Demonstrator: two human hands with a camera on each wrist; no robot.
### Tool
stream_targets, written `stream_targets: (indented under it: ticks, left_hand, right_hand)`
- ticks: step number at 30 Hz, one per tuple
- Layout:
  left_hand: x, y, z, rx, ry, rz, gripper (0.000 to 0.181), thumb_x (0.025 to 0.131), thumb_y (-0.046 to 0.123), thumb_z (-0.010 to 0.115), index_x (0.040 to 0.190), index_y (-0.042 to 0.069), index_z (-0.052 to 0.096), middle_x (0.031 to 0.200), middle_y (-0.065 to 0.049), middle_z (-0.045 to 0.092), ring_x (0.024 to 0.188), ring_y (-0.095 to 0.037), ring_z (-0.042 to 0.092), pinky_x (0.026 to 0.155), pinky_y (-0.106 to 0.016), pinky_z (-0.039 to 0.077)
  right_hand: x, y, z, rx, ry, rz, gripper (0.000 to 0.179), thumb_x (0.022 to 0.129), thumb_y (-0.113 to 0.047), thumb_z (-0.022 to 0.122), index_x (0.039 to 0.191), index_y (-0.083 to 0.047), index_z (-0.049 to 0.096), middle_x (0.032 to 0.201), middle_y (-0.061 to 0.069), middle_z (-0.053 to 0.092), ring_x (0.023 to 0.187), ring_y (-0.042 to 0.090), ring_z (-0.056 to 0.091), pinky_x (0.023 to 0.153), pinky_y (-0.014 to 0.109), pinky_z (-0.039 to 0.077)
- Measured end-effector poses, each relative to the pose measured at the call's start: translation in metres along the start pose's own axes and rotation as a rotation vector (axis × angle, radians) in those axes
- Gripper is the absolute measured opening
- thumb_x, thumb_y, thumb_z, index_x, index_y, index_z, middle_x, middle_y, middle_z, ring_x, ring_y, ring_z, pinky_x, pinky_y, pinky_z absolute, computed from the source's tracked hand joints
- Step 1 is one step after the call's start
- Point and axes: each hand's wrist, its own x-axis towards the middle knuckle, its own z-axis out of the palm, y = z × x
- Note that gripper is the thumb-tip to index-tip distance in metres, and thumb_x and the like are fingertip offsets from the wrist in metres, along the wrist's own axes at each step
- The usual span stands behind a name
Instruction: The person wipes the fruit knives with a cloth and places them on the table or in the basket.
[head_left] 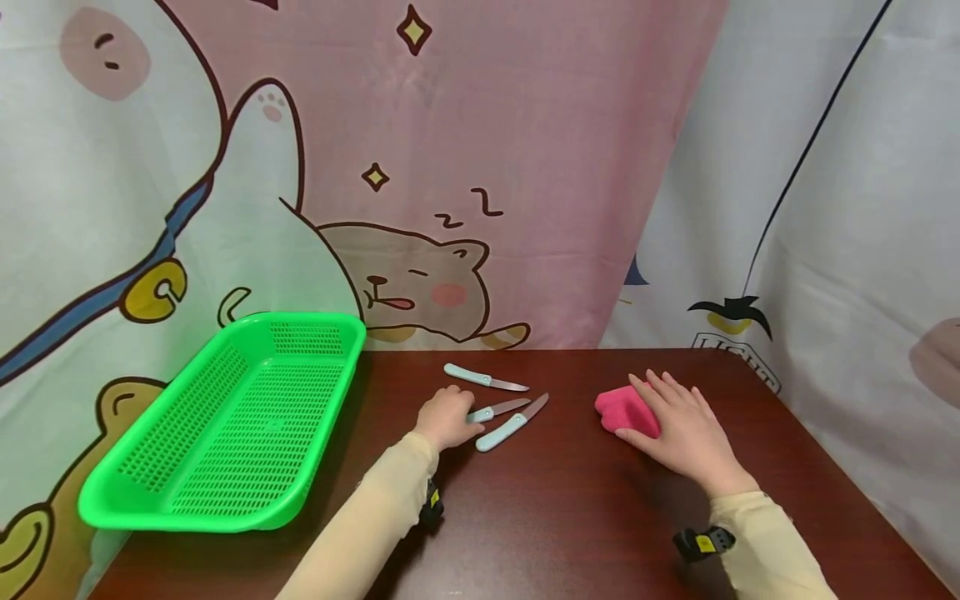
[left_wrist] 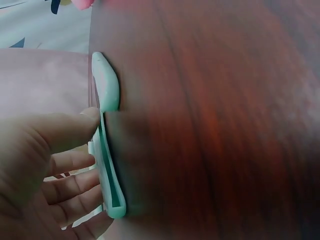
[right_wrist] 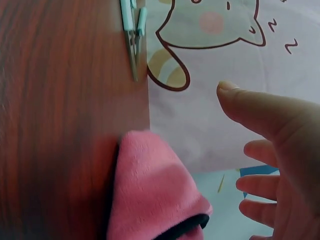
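Observation:
Three folding fruit knives with pale mint handles lie near the middle of the table, blades out. My left hand [head_left: 448, 419] grips the handle of the middle knife [head_left: 489, 412]; in the left wrist view its thumb and curled fingers are at the slotted handle [left_wrist: 111, 187]. One knife [head_left: 504, 432] lies just in front, another [head_left: 468, 374] farther back. On the right side, my right hand [head_left: 686, 429] hovers over a folded pink cloth [head_left: 626, 408]. The right wrist view shows its fingers extended and apart from the cloth [right_wrist: 155, 190], which has a black edge.
A green plastic basket [head_left: 302, 492] with perforated walls stands at the left of the dark brown wooden table [head_left: 540, 525]. A printed cartoon curtain [head_left: 555, 167] hangs directly behind the table's back edge and along the right side.

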Motion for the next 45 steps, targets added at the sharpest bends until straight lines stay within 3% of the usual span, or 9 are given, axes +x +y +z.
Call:
stream_targets:
  ticks: [7,25,30,35,39,45]
  left_hand:
    - [0.002,0.003,0.002,0.034,-0.011,-0.018,0.029,0.080,0.028,0.083,0.080,0.011,0.059,0.080,-0.006,0.052,0.081,-0.027,0.057,0.065,-0.042,0.051]
    - [0.005,0.013,0.007,0.097,-0.079,-0.096,0.022,0.089,0.024,0.073,0.089,0.004,0.063,0.086,-0.011,0.058,0.085,-0.030,0.058,0.070,-0.043,0.053]
    - [0.006,0.012,0.005,-0.002,-0.070,-0.113,0.019,0.091,0.018,0.070,0.090,0.002,0.061,0.084,-0.012,0.058,0.081,-0.032,0.060,0.070,-0.043,0.053]
    - [0.006,0.010,0.001,-0.142,-0.053,-0.107,0.021,0.094,0.011,0.065,0.100,-0.006,0.055,0.079,-0.011,0.056,0.068,-0.026,0.060,0.063,-0.037,0.051]
    - [0.003,0.012,-0.007,-0.223,-0.029,-0.058,0.022,0.096,0.007,0.062,0.105,-0.009,0.050,0.077,-0.009,0.053,0.066,-0.021,0.054,0.063,-0.035,0.048]
    - [-0.003,0.015,-0.015,-0.341,0.065,0.025,0.008,0.096,0.003,0.059,0.095,0.000,0.052,0.081,-0.007,0.054,0.074,-0.021,0.054,0.071,-0.036,0.048]
  right_hand:
    - [0.007,0.012,-0.006,-0.020,-0.061,0.018,0.089,0.079,-0.047,0.078,0.148,-0.004,0.041,0.149,0.029,0.037,0.137,0.051,0.028,0.108,0.069,0.017]
    - [0.017,0.017,-0.012,-0.026,-0.105,0.038,0.090,0.080,-0.043,0.078,0.150,-0.002,0.039,0.148,0.030,0.038,0.137,0.051,0.028,0.108,0.069,0.014]
    - [0.022,0.020,-0.013,-0.034,-0.107,0.007,0.089,0.081,-0.045,0.078,0.149,-0.003,0.040,0.148,0.029,0.040,0.137,0.050,0.030,0.109,0.068,0.016]
    - [0.028,0.023,-0.010,-0.038,-0.120,-0.021,0.088,0.080,-0.046,0.078,0.148,-0.003,0.042,0.147,0.029,0.041,0.137,0.050,0.030,0.109,0.067,0.018]
    - [0.031,0.025,-0.006,-0.046,-0.144,-0.020,0.087,0.079,-0.043,0.080,0.147,-0.003,0.044,0.146,0.029,0.043,0.137,0.050,0.031,0.109,0.067,0.018]
    - [0.034,0.025,0.001,-0.048,-0.170,-0.025,0.082,0.079,-0.039,0.081,0.144,-0.002,0.048,0.143,0.030,0.045,0.136,0.050,0.032,0.108,0.069,0.019]
